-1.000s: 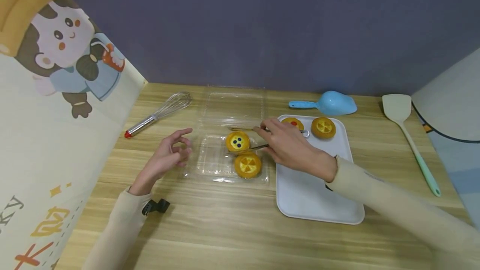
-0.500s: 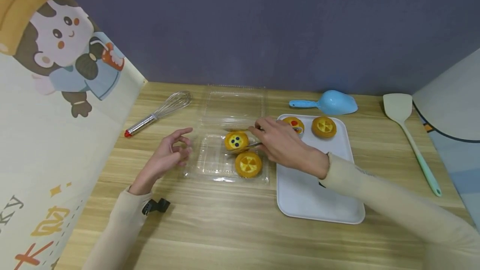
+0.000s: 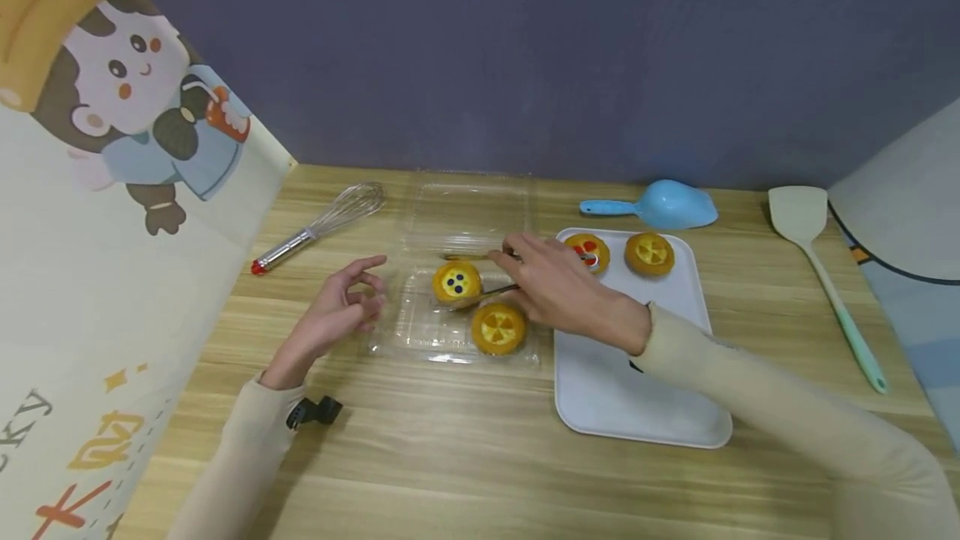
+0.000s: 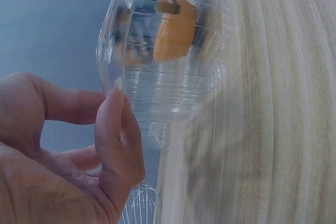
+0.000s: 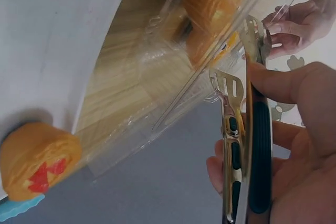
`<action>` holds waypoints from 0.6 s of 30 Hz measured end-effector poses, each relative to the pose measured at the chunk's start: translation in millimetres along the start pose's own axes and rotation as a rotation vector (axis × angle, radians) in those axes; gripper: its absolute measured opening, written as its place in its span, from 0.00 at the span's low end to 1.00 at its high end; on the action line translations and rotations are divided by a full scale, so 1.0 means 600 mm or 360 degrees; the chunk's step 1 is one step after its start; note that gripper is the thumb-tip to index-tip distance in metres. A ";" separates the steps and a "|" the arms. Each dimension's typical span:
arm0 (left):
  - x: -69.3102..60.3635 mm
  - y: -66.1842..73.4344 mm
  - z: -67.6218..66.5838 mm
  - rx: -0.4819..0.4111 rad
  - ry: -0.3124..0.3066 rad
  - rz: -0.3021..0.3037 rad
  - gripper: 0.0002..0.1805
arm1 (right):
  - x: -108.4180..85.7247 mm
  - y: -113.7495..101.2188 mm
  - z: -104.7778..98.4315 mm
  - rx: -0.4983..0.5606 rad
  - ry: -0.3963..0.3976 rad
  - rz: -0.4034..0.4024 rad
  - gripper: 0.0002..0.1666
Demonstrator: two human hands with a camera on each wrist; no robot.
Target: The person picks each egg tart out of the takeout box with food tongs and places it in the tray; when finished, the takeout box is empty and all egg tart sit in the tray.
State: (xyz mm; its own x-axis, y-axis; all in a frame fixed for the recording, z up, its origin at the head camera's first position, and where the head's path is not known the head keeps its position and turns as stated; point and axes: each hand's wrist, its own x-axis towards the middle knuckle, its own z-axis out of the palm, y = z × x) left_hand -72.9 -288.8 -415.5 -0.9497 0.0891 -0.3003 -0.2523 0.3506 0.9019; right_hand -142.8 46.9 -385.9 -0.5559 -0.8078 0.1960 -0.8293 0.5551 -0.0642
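My right hand (image 3: 558,286) grips metal tongs (image 5: 260,153) with dark green handle inserts and slotted tips. The tongs' arms lie on either side of a small tart (image 3: 457,281) dotted with blueberries, inside a clear hinged plastic container (image 3: 427,332). Just in front of it, in the same container, sits a tart with orange wedges (image 3: 498,329). My left hand (image 3: 330,319) is at the container's left edge, index finger extended and the others loosely curled. In the left wrist view, its fingertips (image 4: 118,86) overlap the clear rim; firm contact is unclear.
A white tray (image 3: 637,398) on the right bears a red-topped tart (image 3: 587,250) and another orange-wedge tart (image 3: 649,254). Behind it lies a blue scoop (image 3: 675,205). A spatula (image 3: 821,273) is at far right, a whisk (image 3: 322,227) at back left. The container's lid (image 3: 468,211) lies folded back.
My right hand and the tongs have shifted left, and the blueberry tart has moved left with them inside the container. My left hand has stayed in place.
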 end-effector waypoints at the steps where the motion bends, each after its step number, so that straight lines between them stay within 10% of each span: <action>1: -0.001 0.000 0.000 0.0008 0.0004 -0.0004 0.40 | -0.001 0.001 -0.001 0.0002 -0.0003 0.0003 0.31; 18: 0.000 -0.003 -0.002 0.0002 0.0002 -0.0004 0.39 | 0.002 0.006 0.018 -0.0024 -0.0049 0.0033 0.29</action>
State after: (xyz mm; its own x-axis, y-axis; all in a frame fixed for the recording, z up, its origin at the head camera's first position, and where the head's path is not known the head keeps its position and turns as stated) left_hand -72.8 -290.7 -416.8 -0.9492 0.0872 -0.3022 -0.2545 0.3517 0.9008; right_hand -146.9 45.7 -396.2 -0.5748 -0.8016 0.1644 -0.8166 0.5747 -0.0532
